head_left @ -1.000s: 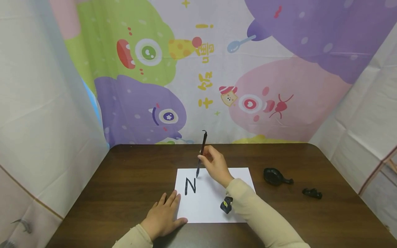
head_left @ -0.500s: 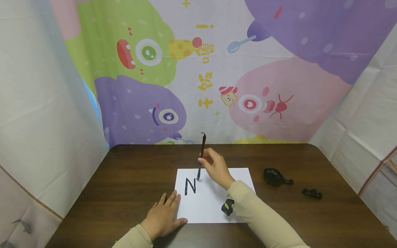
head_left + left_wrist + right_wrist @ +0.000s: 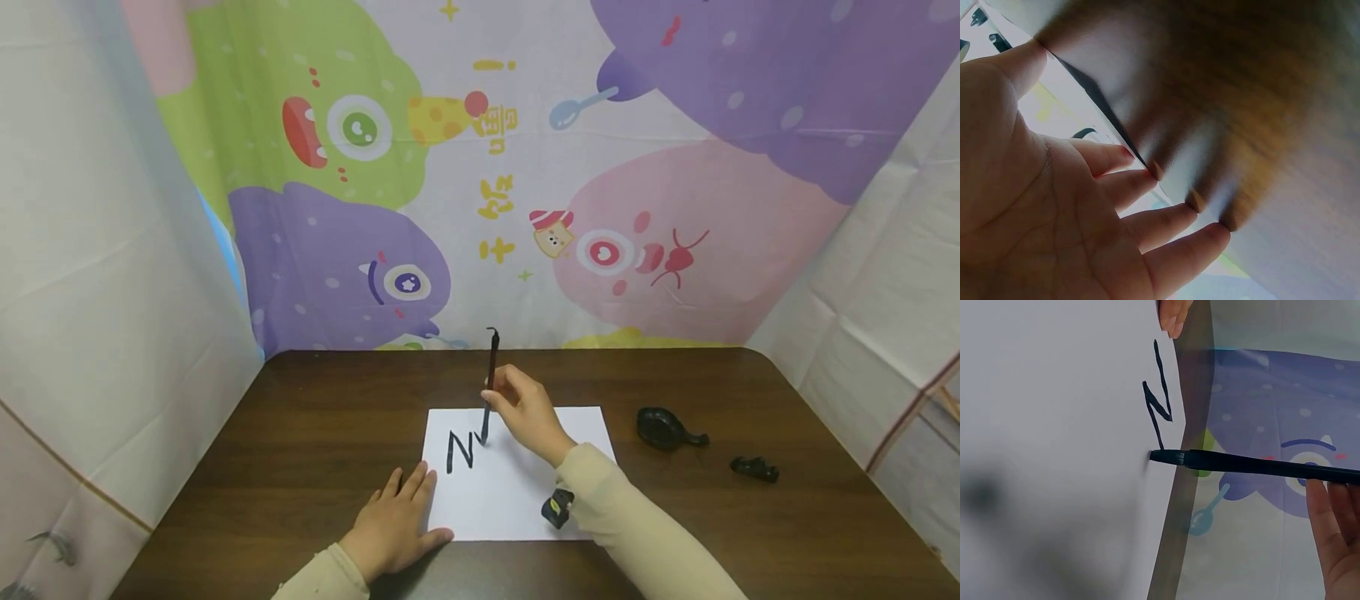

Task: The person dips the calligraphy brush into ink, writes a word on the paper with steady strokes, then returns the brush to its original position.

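Observation:
My right hand pinches the dark handle of a calligraphy brush, held nearly upright over the white paper. In the right wrist view the brush meets the paper with its tip, at the end of a black stroke. A black letter N is painted near the paper's upper left, and a short slanting stroke runs from beside its top right to the tip. Palm down, my left hand lies across the paper's left edge with fingers spread; its palm fills much of the left wrist view.
Right of the paper, a black ink dish with a short handle stands on the brown table. Farther right lies a small black brush rest. A cartoon-printed curtain hangs behind the table's far edge.
The right hand has moved slightly down and right with the brush. Its tip has come onto the paper and left a short slanting stroke beside the N. The left hand stays put.

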Available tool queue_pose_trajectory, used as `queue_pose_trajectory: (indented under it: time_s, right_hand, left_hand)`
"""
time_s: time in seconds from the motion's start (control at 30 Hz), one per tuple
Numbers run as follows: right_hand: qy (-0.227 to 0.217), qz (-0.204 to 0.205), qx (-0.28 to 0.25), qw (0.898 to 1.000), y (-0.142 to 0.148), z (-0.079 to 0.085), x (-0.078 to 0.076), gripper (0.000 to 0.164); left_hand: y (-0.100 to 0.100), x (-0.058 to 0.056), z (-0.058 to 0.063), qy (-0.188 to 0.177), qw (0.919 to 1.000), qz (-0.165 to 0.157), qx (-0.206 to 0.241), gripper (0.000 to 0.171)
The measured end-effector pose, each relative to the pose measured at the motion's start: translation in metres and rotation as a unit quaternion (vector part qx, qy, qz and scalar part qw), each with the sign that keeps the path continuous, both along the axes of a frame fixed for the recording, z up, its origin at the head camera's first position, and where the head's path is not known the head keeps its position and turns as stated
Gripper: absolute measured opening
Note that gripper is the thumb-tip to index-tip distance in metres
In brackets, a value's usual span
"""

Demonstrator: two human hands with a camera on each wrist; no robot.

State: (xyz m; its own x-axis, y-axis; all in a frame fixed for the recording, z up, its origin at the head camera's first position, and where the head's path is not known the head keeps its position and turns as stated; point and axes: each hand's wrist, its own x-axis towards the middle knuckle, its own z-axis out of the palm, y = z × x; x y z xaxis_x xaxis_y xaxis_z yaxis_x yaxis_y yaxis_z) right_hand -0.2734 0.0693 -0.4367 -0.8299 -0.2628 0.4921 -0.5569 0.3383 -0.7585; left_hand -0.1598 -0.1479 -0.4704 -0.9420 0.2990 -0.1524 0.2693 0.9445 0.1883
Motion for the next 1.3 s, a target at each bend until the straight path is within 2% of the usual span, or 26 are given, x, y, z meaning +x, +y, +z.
queue_pose_trajectory:
  time_s: [0.13, 0.47, 0.83, 1.3]
  right_hand:
    - [-0.009, 0.01, -0.005, 1.0, 0.002, 0.0, 0.003, 0.012]
    - [0.018, 0.02, 0.003, 1.0, 0.006, 0.0, 0.01, 0.01]
    - [0.005, 0.041, -0.01, 0.999, 0.01, 0.0, 0.016, 0.008]
    - [-0.02, 0.047, -0.016, 0.999, 0.015, 0.002, 0.019, 0.009]
  left_hand:
    - [0.0, 0.0, -0.001, -0.003, 1.0, 0.001, -0.003, 0.088]
    - [0.0, -0.002, -0.004, -0.006, 0.9999, 0.001, -0.011, 0.089]
    - [0.0, -0.001, -0.005, 0.008, 1.0, 0.0, 0.0, 0.087]
    - [0.001, 0.0, -0.001, 0.004, 1.0, 0.004, 0.002, 0.087]
